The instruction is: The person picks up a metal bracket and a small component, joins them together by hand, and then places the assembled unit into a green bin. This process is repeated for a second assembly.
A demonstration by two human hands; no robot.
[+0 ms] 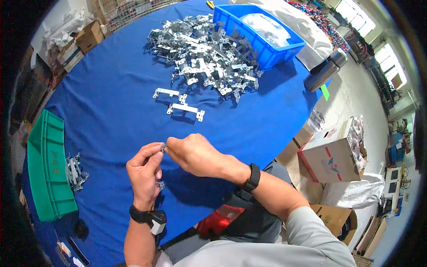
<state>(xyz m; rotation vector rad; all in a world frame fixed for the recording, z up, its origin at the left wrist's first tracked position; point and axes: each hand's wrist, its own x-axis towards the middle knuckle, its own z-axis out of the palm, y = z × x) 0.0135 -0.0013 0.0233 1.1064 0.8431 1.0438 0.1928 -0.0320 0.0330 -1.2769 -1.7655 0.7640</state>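
Note:
My left hand [144,171] is closed around a small metal bracket [160,184], most of which the fingers hide. A bit of it shows below the thumb, and a small shiny end shows at the fingertips. My right hand [193,153] pinches at that upper end, its fingertips meeting those of the left; exactly what they grip there is mostly covered. Just beyond the hands, two metal brackets [185,108] with flat bars and holed ends lie side by side on the blue cloth [111,115]. Farther back is a large heap of similar brackets [204,53].
A blue bin [278,55] holding a clear plastic bag stands beside the heap. At the right table edge is a steel flask [327,70]. On the left, a green crate [51,169] stands next to a smaller bracket pile [76,172]. Cardboard boxes [331,155] sit right of the table.

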